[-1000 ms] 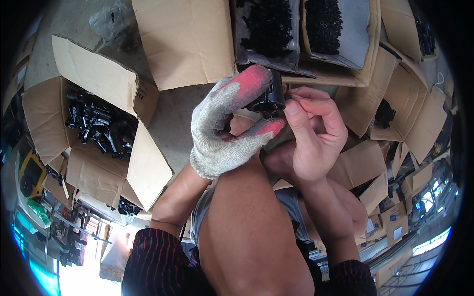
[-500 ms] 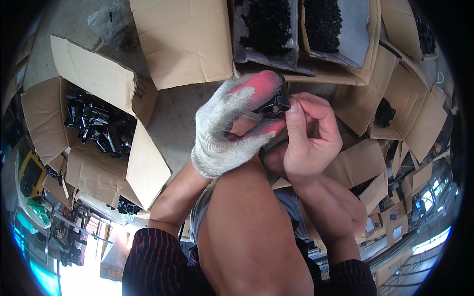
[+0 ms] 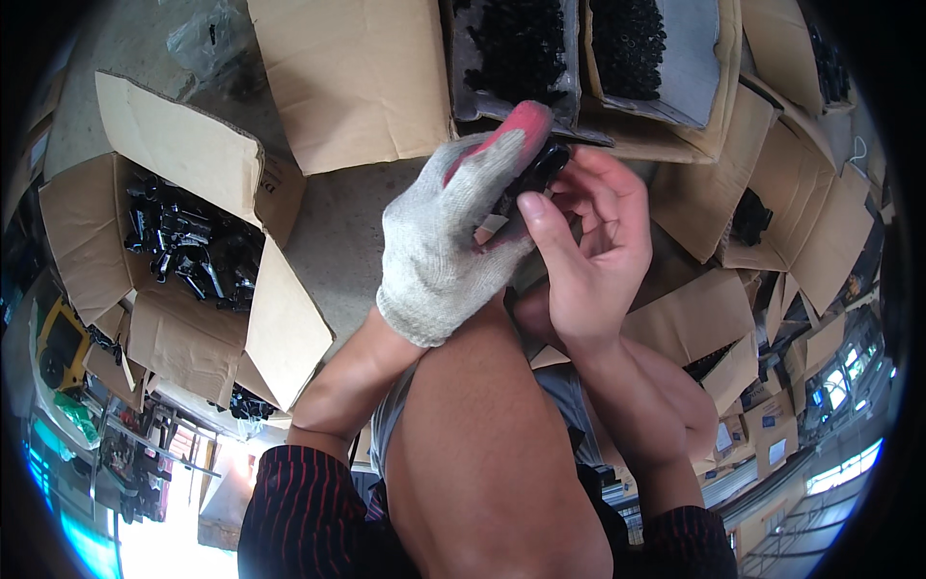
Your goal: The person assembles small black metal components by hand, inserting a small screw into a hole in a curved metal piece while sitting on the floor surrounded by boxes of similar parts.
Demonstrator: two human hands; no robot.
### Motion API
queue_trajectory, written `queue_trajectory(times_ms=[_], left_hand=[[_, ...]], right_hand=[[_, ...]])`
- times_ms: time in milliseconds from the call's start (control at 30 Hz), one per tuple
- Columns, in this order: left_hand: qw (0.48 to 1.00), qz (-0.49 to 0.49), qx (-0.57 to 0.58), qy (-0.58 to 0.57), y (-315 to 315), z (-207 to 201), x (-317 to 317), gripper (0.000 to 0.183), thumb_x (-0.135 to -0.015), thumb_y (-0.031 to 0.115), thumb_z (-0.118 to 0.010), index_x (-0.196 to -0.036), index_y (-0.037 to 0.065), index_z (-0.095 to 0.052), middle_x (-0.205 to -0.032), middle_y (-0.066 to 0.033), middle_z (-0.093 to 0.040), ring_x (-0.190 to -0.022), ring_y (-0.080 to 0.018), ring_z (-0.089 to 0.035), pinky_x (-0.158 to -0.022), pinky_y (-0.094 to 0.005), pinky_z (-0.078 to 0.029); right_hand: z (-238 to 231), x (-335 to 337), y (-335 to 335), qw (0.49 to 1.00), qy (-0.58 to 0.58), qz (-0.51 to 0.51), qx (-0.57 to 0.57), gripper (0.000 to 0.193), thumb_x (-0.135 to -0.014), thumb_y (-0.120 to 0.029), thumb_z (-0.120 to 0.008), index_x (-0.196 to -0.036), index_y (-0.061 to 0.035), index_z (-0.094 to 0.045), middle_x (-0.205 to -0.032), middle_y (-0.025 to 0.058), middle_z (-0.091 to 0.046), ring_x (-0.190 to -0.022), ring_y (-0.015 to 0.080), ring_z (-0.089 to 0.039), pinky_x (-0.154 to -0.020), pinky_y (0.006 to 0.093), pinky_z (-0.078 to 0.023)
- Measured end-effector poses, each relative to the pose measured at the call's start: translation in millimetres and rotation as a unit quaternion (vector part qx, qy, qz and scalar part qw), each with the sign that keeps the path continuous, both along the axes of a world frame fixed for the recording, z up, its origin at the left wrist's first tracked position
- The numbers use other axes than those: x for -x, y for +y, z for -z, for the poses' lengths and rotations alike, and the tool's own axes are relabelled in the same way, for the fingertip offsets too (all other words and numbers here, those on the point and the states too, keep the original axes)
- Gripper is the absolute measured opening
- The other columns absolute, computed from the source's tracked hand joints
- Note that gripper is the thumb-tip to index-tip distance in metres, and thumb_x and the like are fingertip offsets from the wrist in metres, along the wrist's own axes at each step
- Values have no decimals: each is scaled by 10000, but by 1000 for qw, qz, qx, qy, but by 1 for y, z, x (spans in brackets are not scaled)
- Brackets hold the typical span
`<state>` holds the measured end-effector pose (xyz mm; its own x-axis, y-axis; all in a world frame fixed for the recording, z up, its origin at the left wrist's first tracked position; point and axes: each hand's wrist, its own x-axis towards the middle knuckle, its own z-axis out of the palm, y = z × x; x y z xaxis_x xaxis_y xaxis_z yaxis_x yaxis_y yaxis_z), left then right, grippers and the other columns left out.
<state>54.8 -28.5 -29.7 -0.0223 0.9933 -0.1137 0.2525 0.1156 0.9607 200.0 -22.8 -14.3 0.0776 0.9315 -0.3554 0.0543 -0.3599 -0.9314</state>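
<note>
A glossy black part (image 3: 543, 166), whose exact kind I cannot make out, sits between my two hands above my raised knee. My left hand (image 3: 453, 217), in a whitish knit glove with red-coated fingertips, grips it between thumb and fingers. Bare, my right hand (image 3: 593, 232) is at the part's right side, its fingers curled behind and its thumb close in front. Whether those fingers hold the part or some small piece is hidden. Beyond the hands are a grey tray of small black pieces (image 3: 511, 58) and a second tray of small black pieces (image 3: 627, 48).
At the left an open cardboard box (image 3: 183, 328) holds many shiny black parts (image 3: 188, 241). Another open carton (image 3: 786, 227) with black pieces stands at the right. A clear plastic bag (image 3: 207, 43) lies on the floor at the upper left. Further cartons (image 3: 762, 425) stack up at the lower right.
The black part has tilted, and my gloved hand has rolled so its back faces up more. My right thumb has dropped from the part's edge and its fingers have curled in behind.
</note>
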Motion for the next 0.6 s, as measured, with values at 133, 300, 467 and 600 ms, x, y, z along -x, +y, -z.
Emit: queue_trajectory(times_ms=[133, 300, 467, 600], left_hand=[[981, -67, 118, -139, 4, -15, -5, 719, -846, -1, -769, -1506, 55, -488, -1297, -159, -665, -1021, -229, -715, -776, -300, -593], [898, -118, 299, -301, 23, -30, -16, 693, -918, -26, -691, -1550, 3, -407, -1233, -103, -663, -876, -90, -652, -674, -235, -572], [851, -108, 360, -368, 28, -16, -12, 440, -944, 23, -657, -1370, -29, -562, -999, -38, -646, -762, -68, -614, -594, -235, -525], [831, -85, 382, -395, 28, -7, -9, 288, -969, 97, -675, -1234, -3, -626, -928, -15, -650, -749, -74, -607, -621, -250, -516]], right_hand=[[-10, 1, 14, 996, 52, 38, 61, 478, -949, -8, -724, -1360, -5, -480, -1107, 141, -709, -929, 93, -632, -846, 223, -517], [-3, -6, 30, 993, 81, 36, 79, 410, -1000, -39, -672, -1363, -15, -483, -1107, 140, -710, -956, 89, -638, -851, 226, -515], [-1, -11, 37, 997, 28, 24, 71, 319, -1001, -73, -686, -1284, -4, -556, -1048, 104, -723, -947, 84, -647, -861, 215, -496], [6, -17, 46, 994, -102, -38, -16, 236, -954, -98, -751, -1147, -7, -650, -1019, 68, -731, -930, 87, -650, -848, 227, -494]])
